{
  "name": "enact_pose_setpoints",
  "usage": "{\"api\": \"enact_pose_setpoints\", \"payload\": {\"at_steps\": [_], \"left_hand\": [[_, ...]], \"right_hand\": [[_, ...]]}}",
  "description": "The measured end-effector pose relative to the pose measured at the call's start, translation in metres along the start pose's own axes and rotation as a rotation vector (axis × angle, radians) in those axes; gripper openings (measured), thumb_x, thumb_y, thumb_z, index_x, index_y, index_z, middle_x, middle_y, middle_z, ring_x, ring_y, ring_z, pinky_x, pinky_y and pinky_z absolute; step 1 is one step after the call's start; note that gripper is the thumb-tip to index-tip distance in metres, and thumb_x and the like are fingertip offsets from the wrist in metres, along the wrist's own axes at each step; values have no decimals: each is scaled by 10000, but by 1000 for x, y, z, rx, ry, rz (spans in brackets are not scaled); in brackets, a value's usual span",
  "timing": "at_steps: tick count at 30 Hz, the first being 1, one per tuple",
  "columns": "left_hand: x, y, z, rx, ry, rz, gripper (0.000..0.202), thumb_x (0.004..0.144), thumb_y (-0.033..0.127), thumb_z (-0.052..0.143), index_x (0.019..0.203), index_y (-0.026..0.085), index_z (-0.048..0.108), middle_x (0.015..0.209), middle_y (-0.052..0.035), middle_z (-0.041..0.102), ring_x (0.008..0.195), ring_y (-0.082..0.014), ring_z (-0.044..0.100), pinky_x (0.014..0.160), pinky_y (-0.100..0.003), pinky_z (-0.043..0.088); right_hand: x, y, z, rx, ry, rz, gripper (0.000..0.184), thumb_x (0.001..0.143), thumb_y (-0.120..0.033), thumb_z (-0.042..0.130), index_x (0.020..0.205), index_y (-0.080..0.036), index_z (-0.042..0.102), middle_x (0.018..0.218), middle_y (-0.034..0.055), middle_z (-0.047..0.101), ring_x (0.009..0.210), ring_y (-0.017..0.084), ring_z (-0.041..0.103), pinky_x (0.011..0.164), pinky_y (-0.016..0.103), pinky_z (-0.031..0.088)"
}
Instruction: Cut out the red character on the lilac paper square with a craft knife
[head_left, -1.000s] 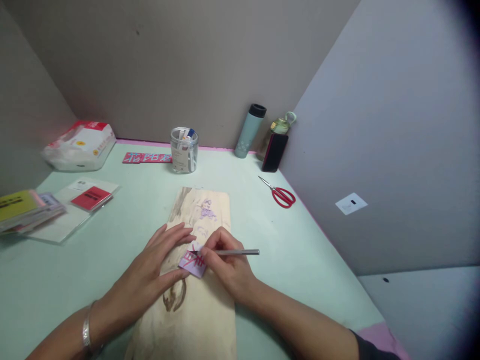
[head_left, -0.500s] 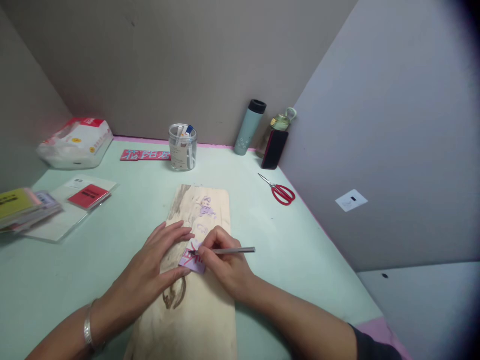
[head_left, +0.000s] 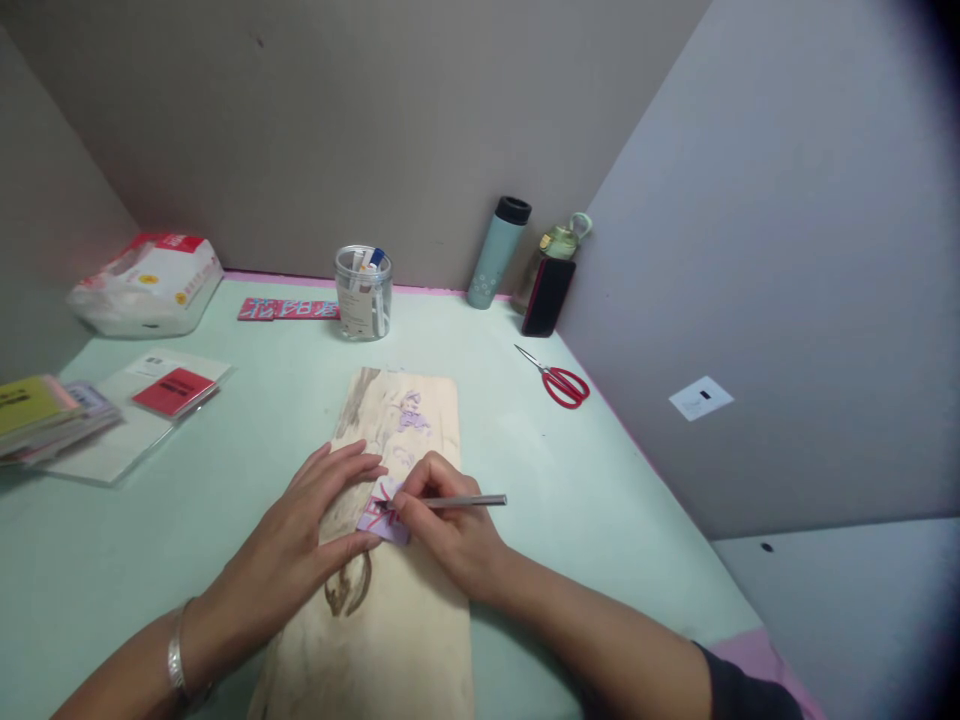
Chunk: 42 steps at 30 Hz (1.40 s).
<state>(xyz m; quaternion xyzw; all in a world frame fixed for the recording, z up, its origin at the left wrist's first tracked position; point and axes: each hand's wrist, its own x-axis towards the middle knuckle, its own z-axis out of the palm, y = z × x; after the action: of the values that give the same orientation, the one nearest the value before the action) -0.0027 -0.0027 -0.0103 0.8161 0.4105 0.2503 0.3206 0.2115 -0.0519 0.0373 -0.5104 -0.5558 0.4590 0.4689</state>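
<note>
A small purple block (head_left: 395,533) with pink-red markings lies flat on a long wooden board (head_left: 405,640). My left hand (head_left: 319,525) steadies it from the left, thumb at its near edge and outstretched fingers by its far corner. Pinched in my right hand (head_left: 454,525) is a craft knife (head_left: 480,500) with a slim metal handle pointing right. Its dark tip touches the marked face; my fingers hide part of the block. Purple shavings (head_left: 411,415) are scattered on the board beyond my hands.
Red-handled scissors (head_left: 565,387) lie right of the board. Behind stand a clear jar of pens (head_left: 364,300), a teal flask (head_left: 499,255), a green bottle (head_left: 559,242) and a leaning phone (head_left: 548,298). Packets (head_left: 176,391), pink lettered strips (head_left: 289,309) and a tissue pack (head_left: 150,290) occupy the left.
The whole view has shifted very slightly. Both hands keep their places at the block, and the knife tip stays on its marked face.
</note>
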Motion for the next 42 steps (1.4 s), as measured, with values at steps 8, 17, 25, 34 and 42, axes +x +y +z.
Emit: {"api": "enact_pose_setpoints", "payload": {"at_steps": [8,17,25,34,42], "left_hand": [[1,4,-1,-7,15,-22,526,916,571,671,1388,352,590,1580,-58,519,1569,-367,321,1221,-639,382],[0,4,-2,-13,6,-8,539,927,590,658,1407,363,566,1580,-47,520,1578,-357,301,1250,-662,307],[-1,4,-3,-5,10,6,539,934,584,654,1411,349,563,1584,-47,522,1575,-350,312,1265,-661,274],[-1,4,-2,-11,2,-24,561,918,621,657,1409,365,567,1589,-47,516,1580,-369,293,1241,-667,323],[-2,3,-2,-7,15,-3,554,925,612,653,1415,372,560,1576,-45,530,1576,-363,304,1245,-650,330]], "right_hand": [[0,0,-1,-24,-24,-22,201,905,-280,650,755,-216,532,653,-46,511,594,118,436,575,258,347],[0,-2,-2,-2,-40,-12,210,907,-297,654,753,-215,536,659,-41,524,604,119,440,583,255,356],[1,-2,-3,16,-55,0,207,899,-295,657,754,-214,534,662,-45,509,613,120,437,596,261,355],[1,-1,-3,10,-69,-14,218,896,-312,662,750,-217,530,661,-47,511,605,117,436,594,265,353],[2,0,-3,3,-71,-21,219,897,-312,664,751,-217,532,662,-46,516,602,116,436,590,265,353]]}}
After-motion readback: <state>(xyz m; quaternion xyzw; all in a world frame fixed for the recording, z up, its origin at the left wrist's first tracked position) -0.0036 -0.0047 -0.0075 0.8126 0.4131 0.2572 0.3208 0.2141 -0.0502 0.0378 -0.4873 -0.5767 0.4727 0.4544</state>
